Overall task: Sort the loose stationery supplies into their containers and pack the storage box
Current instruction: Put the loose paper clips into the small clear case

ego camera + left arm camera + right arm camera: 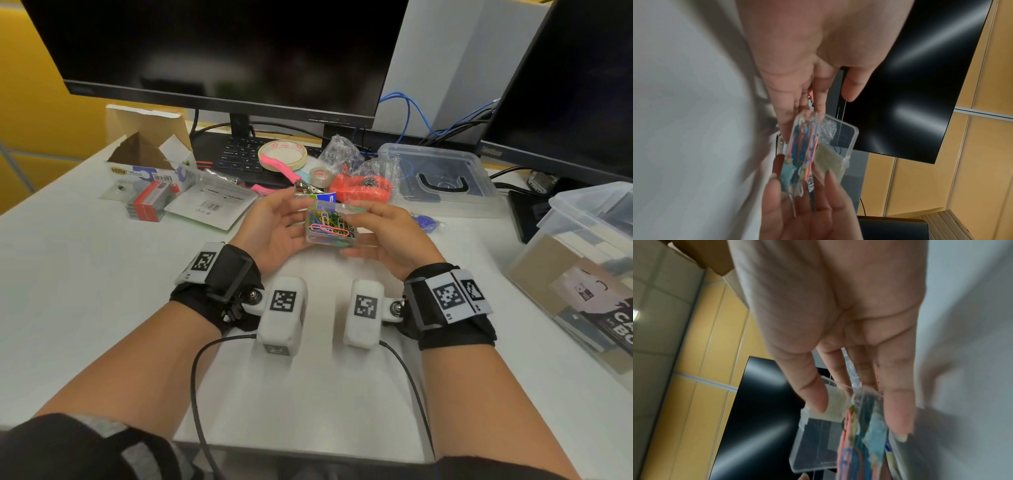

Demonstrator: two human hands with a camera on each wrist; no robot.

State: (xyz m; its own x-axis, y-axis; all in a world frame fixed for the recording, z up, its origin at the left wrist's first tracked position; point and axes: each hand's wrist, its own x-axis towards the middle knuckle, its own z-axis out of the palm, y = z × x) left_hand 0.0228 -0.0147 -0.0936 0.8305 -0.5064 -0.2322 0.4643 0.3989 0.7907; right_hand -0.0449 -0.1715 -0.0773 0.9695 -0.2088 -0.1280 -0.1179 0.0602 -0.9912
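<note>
While its lid stands ajar, paperclip box (330,224) sits between both hands' fingers (368,209).

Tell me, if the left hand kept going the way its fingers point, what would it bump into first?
Probably the silver clip just past the left hand, then the pink scissors and keyboard; depth is hard to judge.

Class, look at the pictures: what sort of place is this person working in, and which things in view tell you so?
Most likely an office desk or workstation. Two dark computer monitors stand behind a black keyboard on a white table, with network cables and stationery such as a tape roll scattered about.
</note>
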